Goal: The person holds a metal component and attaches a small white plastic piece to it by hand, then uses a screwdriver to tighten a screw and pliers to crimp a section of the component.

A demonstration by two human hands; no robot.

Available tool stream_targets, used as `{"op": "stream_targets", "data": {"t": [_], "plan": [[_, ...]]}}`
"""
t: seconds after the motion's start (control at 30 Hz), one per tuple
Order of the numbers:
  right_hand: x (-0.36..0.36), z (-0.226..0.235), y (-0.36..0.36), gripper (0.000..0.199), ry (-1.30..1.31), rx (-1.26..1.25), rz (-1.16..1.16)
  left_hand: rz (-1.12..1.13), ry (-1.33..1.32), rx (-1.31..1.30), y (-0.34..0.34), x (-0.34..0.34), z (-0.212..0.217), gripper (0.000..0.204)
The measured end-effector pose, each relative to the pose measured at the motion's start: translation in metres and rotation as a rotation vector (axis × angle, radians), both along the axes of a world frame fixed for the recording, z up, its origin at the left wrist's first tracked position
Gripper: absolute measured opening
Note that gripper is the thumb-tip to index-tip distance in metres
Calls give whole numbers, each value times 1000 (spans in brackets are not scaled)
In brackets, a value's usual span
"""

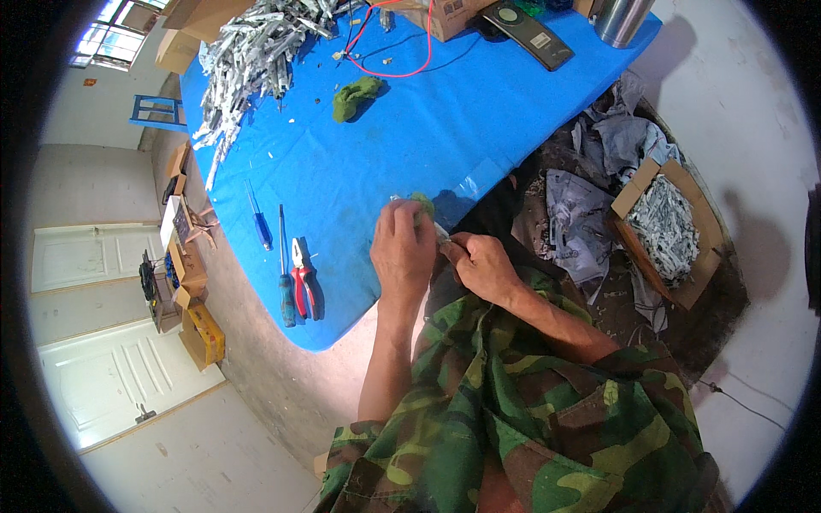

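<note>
My left hand (402, 244) is curled at the front edge of the blue-covered table, with a piece of green cloth (422, 203) showing at its fingers. A narrow whitish strip (442, 232) runs from under those fingers to my right hand (485, 267), which is closed in a pinch on its end. Most of the strip is hidden by the left hand. Left of my hands lie red-handled pliers (301, 286), a screwdriver with a teal handle (286, 295) and a thin blue-handled screwdriver (261, 227). Another crumpled green cloth (355, 98) rests farther back.
A heap of grey-white strips (261, 60) covers the table's far left. Along the back are a red cable (430, 43), a dark flat device (526, 34) and a metal cylinder (622, 19). On the right, a cardboard box (705, 256) holds similar strips beside crumpled grey sheets (577, 222).
</note>
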State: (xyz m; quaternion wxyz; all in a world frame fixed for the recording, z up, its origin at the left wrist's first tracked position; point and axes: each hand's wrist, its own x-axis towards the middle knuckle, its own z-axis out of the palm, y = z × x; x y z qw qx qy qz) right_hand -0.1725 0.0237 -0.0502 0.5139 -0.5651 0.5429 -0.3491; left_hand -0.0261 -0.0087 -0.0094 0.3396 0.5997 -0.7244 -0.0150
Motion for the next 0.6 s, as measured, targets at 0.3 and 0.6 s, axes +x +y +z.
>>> {"op": "stream_targets", "data": {"t": [0.3,0.6], "plan": [[3,-12,3,28,-42,-9,-21,59,71,12,-16,11,-5,15],[1,-5,4,31,-87,-3,32,169,210,29,-16,45,6,15]]}}
